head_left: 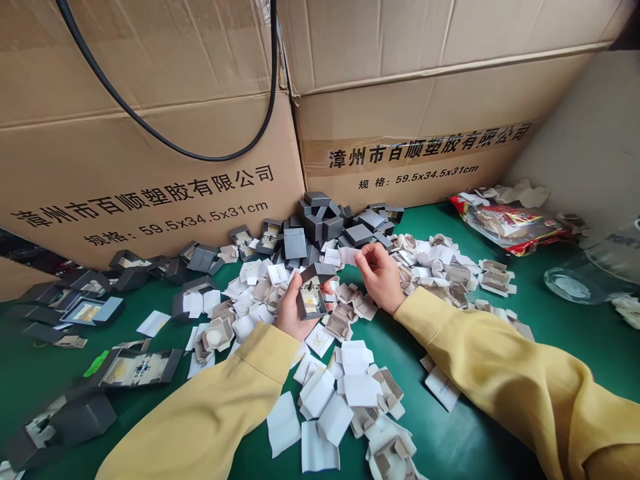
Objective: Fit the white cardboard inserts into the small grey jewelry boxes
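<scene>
My left hand [296, 312] is wrapped round a small dark grey hinged box [312, 300]. Its lid stands up, and a pale lining with yellowish patches shows inside. To the right and slightly higher, my right hand [380, 273] pinches a small white card [349, 255] between thumb and fingertips. Below and around both hands lie many white and grey-brown folded card inserts [363, 390]. Behind the hands, more dark grey boxes [320, 220] are heaped in a pile.
Two big cartons [200, 193] wall off the back of the green table [480, 427]. A black cable [200, 157] hangs in front of them. More open grey boxes [140, 367] lie at left. At right are a red plastic packet [515, 223] and a clear container [595, 270].
</scene>
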Action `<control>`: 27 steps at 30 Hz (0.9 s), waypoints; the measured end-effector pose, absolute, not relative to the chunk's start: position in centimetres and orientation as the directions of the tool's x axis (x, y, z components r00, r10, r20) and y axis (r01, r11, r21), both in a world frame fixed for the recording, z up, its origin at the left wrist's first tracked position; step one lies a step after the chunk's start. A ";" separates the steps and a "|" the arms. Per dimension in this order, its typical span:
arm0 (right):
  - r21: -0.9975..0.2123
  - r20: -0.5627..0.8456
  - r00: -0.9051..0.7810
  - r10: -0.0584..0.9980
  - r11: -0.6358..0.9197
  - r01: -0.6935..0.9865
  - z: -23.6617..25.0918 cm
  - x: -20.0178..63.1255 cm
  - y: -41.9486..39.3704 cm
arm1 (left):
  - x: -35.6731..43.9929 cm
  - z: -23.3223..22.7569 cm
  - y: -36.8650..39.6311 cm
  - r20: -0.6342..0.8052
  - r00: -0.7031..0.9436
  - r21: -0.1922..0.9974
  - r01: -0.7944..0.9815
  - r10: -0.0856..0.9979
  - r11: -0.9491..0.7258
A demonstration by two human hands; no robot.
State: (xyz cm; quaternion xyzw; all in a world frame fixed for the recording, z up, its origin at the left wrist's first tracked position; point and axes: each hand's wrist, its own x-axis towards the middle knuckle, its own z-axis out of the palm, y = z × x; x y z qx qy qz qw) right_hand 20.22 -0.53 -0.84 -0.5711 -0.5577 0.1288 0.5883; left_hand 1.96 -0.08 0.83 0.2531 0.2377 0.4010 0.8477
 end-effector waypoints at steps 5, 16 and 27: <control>-0.770 0.564 0.245 0.789 0.395 0.501 -0.6 19.7 -1.3 | 2.3 0.7 -0.2 -0.170 0.554 0.656 -0.554 0.815 0.514; -0.299 0.674 -0.314 0.669 0.635 0.712 -0.8 19.5 -1.7 | 2.2 1.0 -0.2 -0.192 0.566 0.614 -0.568 0.802 0.548; -0.407 0.669 -0.149 0.728 0.527 0.747 -1.6 19.8 -1.3 | 2.2 1.0 0.0 -0.280 0.504 0.575 -0.594 0.817 0.563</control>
